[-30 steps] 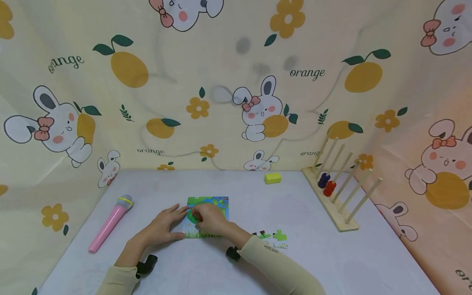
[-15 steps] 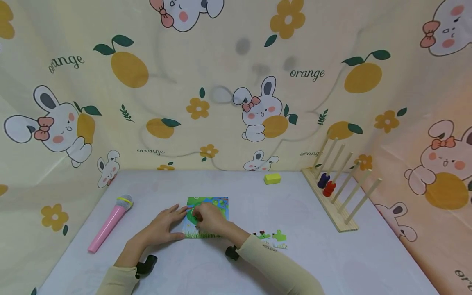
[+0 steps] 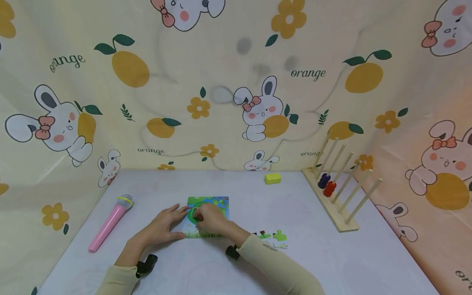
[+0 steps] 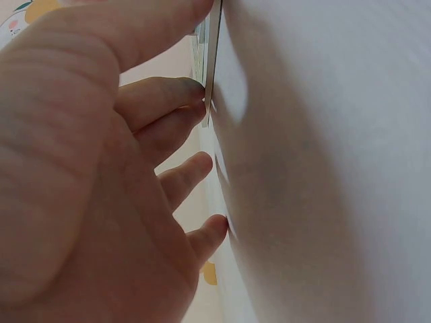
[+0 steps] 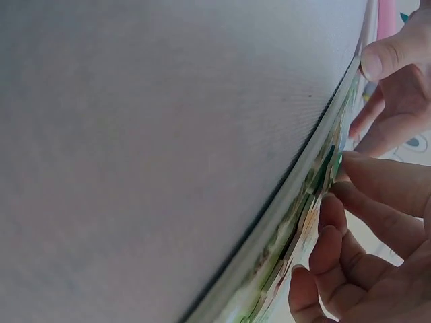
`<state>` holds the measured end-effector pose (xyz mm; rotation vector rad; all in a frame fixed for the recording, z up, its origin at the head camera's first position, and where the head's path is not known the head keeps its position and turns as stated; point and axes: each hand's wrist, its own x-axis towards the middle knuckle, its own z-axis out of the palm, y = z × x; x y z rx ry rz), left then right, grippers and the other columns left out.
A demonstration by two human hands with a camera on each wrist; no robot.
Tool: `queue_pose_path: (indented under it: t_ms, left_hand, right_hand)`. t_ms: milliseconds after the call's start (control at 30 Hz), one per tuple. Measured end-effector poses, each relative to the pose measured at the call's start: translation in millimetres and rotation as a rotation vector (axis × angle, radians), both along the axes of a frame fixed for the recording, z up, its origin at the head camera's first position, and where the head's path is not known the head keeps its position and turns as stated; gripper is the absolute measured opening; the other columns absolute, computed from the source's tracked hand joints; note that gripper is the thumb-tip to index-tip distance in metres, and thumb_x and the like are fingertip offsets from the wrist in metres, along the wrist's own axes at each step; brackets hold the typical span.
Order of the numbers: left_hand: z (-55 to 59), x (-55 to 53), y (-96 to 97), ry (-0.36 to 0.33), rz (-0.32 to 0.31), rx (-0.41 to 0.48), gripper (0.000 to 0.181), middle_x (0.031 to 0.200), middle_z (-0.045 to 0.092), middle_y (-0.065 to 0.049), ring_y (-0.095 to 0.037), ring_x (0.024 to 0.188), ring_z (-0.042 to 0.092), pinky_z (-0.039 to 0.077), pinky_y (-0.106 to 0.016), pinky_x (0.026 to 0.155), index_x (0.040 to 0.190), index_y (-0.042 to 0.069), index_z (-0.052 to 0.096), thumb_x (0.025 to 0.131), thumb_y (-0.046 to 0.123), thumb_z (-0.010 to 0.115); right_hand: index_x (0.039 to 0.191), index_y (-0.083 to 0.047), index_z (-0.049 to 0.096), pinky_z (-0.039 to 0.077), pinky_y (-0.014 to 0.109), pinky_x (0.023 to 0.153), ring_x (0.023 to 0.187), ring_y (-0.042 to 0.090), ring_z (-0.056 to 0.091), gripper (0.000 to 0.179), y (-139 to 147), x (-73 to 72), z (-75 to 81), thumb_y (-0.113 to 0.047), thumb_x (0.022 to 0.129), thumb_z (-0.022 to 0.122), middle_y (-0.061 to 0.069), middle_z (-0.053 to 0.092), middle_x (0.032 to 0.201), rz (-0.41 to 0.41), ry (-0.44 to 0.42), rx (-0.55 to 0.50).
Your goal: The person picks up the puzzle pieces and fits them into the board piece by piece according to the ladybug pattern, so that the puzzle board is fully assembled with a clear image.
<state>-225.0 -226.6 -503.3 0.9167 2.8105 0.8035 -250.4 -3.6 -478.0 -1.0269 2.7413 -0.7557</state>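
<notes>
A square jigsaw puzzle board point(image 3: 200, 235) with a green and blue picture lies flat at mid-table. My left hand point(image 3: 164, 225) rests along its left side, thumb at the near corner. In the left wrist view, thumb and fingertips point(image 4: 195, 91) touch the board's edge while the other fingers spread on the table. My right hand point(image 3: 212, 219) is over the board, covering part of the picture. Its thumb and forefinger pinch a green puzzle piece point(image 5: 328, 168) at the board's surface; the piece is mostly hidden. Two loose puzzle pieces point(image 3: 280, 236) lie right of the board, partly behind the right forearm.
On the left lies a pink toy microphone point(image 3: 112, 223). A yellow block point(image 3: 273, 178) sits near the back. At the right stands a wooden peg rack point(image 3: 337, 205) with dark blue beads point(image 3: 324, 180) and red beads point(image 3: 330, 188). Printed cloth point(image 3: 221, 123) hangs behind the table.
Almost nothing moves. The fingers of my right hand shift very slightly over the same spot on the board, and my left hand stays in place.
</notes>
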Motion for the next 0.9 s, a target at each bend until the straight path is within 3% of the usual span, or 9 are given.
queue_pose_path:
  t_ms: [167, 467, 667, 767, 900]
  left_hand:
    - [0.3, -1.1, 0.0, 0.003, -0.003, -0.003, 0.076, 0.154, 0.041, -0.018, -0.05, 0.144, 0.024, 0.022, -0.072, 0.108, 0.144, -0.004, 0.048, 0.086, 0.035, 0.077]
    - [-0.7, -0.4, -0.2, -0.001, -0.007, 0.004, 0.076, 0.154, 0.04, -0.019, -0.051, 0.143, 0.024, 0.022, -0.074, 0.107, 0.144, -0.004, 0.047, 0.086, 0.035, 0.077]
    - [0.2, 0.6, 0.4, -0.004, -0.002, -0.003, 0.076, 0.155, 0.039, -0.018, -0.051, 0.143, 0.024, 0.021, -0.074, 0.107, 0.144, -0.004, 0.048, 0.086, 0.035, 0.077]
    - [0.4, 0.5, 0.6, -0.011, 0.002, -0.006, 0.076, 0.155, 0.039, -0.018, -0.051, 0.144, 0.024, 0.02, -0.074, 0.107, 0.145, -0.003, 0.047, 0.086, 0.035, 0.077]
    - [-1.1, -0.5, 0.5, -0.002, 0.007, -0.009, 0.077, 0.155, 0.04, -0.018, -0.05, 0.144, 0.024, 0.021, -0.073, 0.108, 0.145, -0.003, 0.047, 0.086, 0.036, 0.077]
  right_hand:
    - [0.107, -0.005, 0.077, 0.032, 0.016, 0.055, 0.057, 0.003, 0.041, 0.023, 1, -0.8, 0.4, -0.004, 0.084, 0.077, -0.01, 0.049, 0.061, 0.014, -0.018, -0.001]
    - [0.122, -0.005, 0.071, 0.029, 0.017, 0.05, 0.054, 0.004, 0.037, 0.035, 5, 1.4, 2.1, -0.012, 0.088, 0.076, -0.008, 0.049, 0.059, 0.021, -0.085, 0.045]
    - [0.133, -0.007, 0.063, 0.045, 0.019, 0.071, 0.083, 0.005, 0.055, 0.049, 13, 1.0, 1.9, -0.024, 0.09, 0.076, -0.001, 0.068, 0.101, 0.045, -0.058, 0.141]
    - [0.137, -0.012, 0.06, 0.05, 0.03, 0.087, 0.105, 0.013, 0.057, 0.054, 18, 5.2, 3.2, -0.037, 0.091, 0.073, 0.003, 0.063, 0.121, 0.044, 0.028, 0.23]
    - [0.146, -0.018, 0.052, 0.041, 0.053, 0.105, 0.133, 0.024, 0.044, 0.064, 23, 14.1, 5.3, -0.053, 0.094, 0.062, 0.006, 0.047, 0.145, 0.073, 0.166, 0.368]
